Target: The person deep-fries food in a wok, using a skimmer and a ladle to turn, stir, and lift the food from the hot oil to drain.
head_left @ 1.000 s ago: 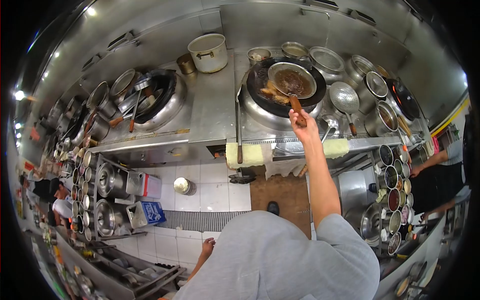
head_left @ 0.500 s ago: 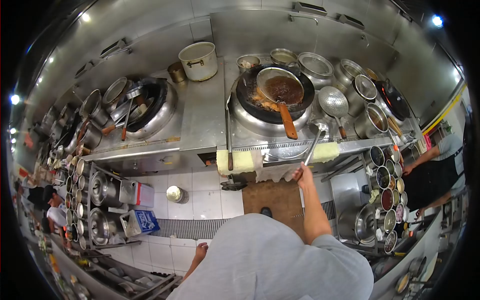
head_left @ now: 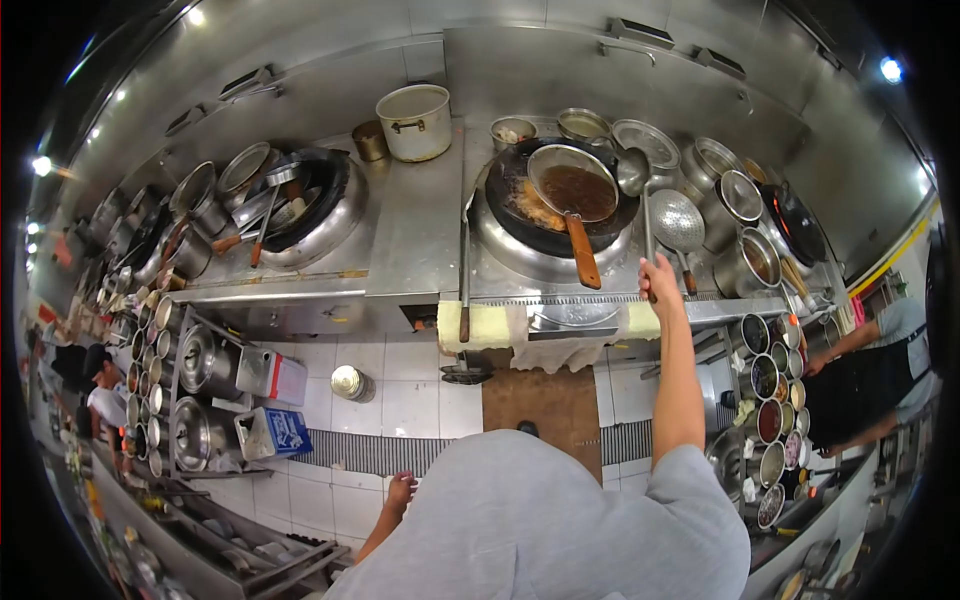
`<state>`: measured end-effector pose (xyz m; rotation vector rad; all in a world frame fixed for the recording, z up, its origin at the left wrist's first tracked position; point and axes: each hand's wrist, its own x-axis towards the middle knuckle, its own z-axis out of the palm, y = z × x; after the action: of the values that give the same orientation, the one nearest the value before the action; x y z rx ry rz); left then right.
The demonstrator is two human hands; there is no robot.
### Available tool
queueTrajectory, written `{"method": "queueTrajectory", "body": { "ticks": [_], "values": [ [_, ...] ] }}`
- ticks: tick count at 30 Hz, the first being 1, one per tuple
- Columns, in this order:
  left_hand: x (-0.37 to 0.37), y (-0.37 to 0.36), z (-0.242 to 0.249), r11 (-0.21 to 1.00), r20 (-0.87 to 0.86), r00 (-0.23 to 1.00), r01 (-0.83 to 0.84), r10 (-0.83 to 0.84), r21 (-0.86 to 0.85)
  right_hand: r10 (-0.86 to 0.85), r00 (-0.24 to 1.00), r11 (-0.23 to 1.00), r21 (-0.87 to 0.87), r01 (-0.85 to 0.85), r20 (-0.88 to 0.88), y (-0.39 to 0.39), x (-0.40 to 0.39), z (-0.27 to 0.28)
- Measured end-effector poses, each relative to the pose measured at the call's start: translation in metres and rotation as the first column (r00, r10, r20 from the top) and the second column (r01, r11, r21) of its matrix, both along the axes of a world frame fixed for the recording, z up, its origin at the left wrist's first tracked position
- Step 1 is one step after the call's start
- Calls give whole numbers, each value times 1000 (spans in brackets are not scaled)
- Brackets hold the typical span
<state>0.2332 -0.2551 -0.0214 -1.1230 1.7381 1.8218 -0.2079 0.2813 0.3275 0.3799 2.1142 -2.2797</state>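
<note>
My right hand [head_left: 660, 280] is closed round the handle of a metal ladle [head_left: 633, 172], whose bowl is raised at the right rim of the wok. A round strainer [head_left: 573, 184] with a wooden handle lies over the dark wok [head_left: 507, 160], where brown liquid and orange-brown food show. Just right of the ladle's handle rests a perforated skimmer [head_left: 678, 221] on the steel stove. My left hand [head_left: 402, 490] hangs low beside my body, away from the stove, with its fingers curled; whether it holds anything is too small to tell.
A large pot [head_left: 414, 124] stands behind the counter's middle. Another wok [head_left: 325, 205] with utensils is at the left. Folded yellow cloths [head_left: 462, 326] line the stove's front edge. Ingredient containers [head_left: 769, 420] and a person in a dark apron [head_left: 865, 375] are at the right.
My right hand has moved right and up, lifting the ladle from the stove's front edge to beside the wok. My left hand has risen slightly. The view has shifted a little.
</note>
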Motion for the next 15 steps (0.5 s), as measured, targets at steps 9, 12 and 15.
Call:
{"method": "queueTrajectory", "body": {
  "ticks": [9,12,15],
  "values": [
    [54,21,28,990,123,992,10,8,-140,105,977,984,-161,-75,184,-65,-42,16],
    [63,26,31,991,167,984,-38,60,-130,255,941,792,-607,-71,224,-65,-65,10],
    [63,26,25,992,163,986,-6,26,-126,341,926,506,-862,-36,162,-64,-78,34]
  ]
}}
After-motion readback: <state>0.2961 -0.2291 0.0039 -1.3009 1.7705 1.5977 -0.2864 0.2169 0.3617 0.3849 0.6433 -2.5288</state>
